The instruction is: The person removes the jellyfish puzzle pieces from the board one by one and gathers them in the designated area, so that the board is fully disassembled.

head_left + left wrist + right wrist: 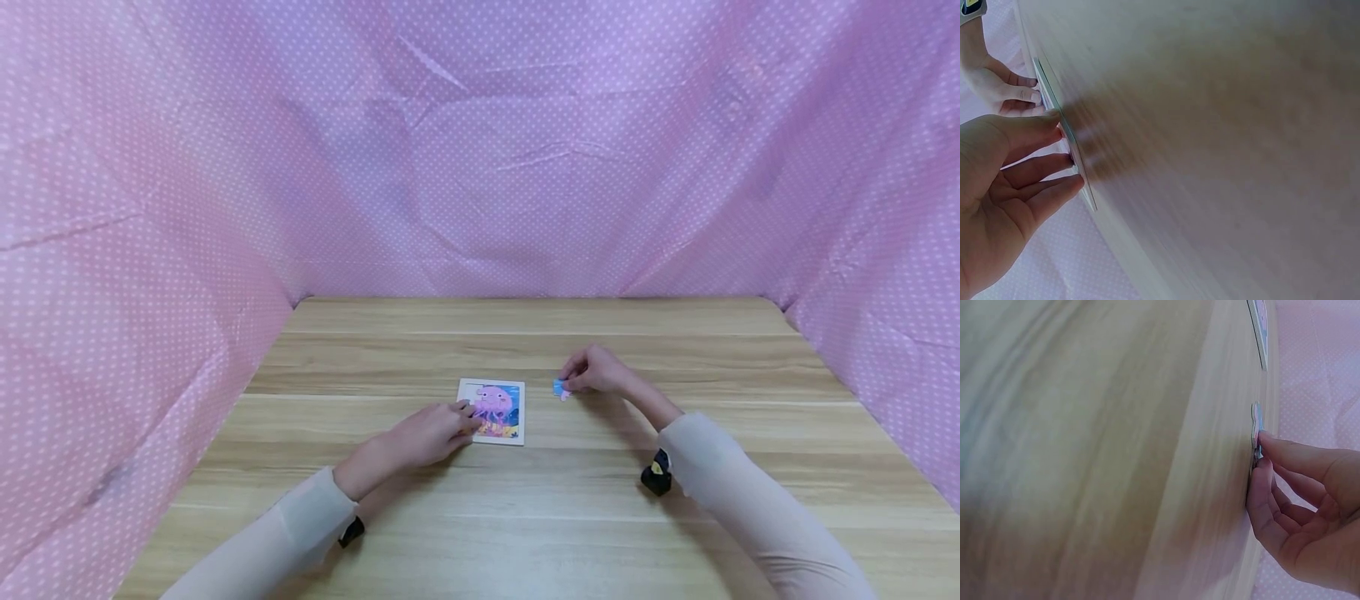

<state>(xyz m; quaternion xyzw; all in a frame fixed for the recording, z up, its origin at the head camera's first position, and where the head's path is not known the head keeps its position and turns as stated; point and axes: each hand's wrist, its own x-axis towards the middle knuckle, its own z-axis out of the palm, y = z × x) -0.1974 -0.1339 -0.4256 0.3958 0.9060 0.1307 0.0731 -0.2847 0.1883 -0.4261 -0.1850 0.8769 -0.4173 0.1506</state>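
Observation:
A square jigsaw puzzle (508, 400) with a pink jellyfish picture and a white frame lies flat on the table. Its upper left part shows a pale bare patch, and the lower left is covered by fingers. My left hand (435, 432) rests on the puzzle's left side; in the left wrist view the thumb and fingertips press at the thin board (1088, 187). To the right of the frame, my right hand (600, 371) pinches a small blue and pink puzzle piece (559, 388) between thumb and fingers. Close over the tabletop, that piece (1255, 422) appears edge-on in the right wrist view.
The wood-grain table (480, 525) spreads around both hands. Pink cloth with white dots (480, 167) hangs behind it and along both sides. Black wrist devices (657, 473) sit under the light sleeves.

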